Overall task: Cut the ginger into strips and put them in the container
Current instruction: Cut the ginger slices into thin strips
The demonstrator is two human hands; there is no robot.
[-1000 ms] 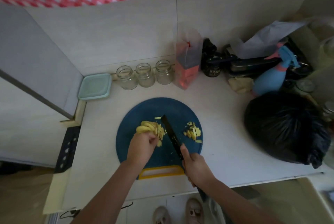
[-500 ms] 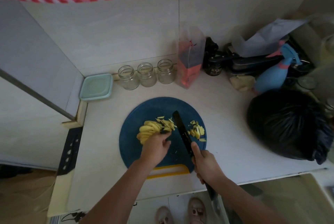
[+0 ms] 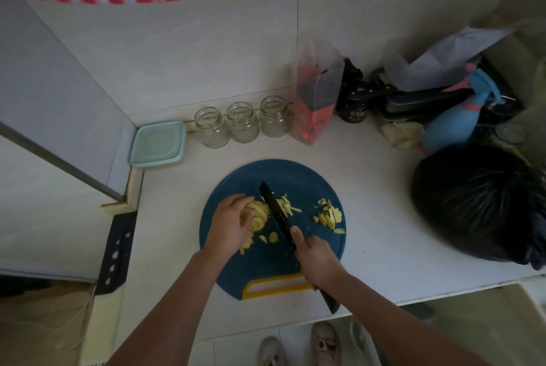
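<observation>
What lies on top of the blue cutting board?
On it: sliced ginger held by the left hand, cut strips beside the black knife, and a strip pile further right. The hand covers part of the ginger; how much remains is hidden.

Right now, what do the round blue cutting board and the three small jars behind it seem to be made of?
The cutting board looks like matte plastic: an even blue surface with a moulded yellow handle slot. The three jars look like clear glass: they are see-through, with ribbed screw rims, though clear plastic cannot be excluded.
</observation>
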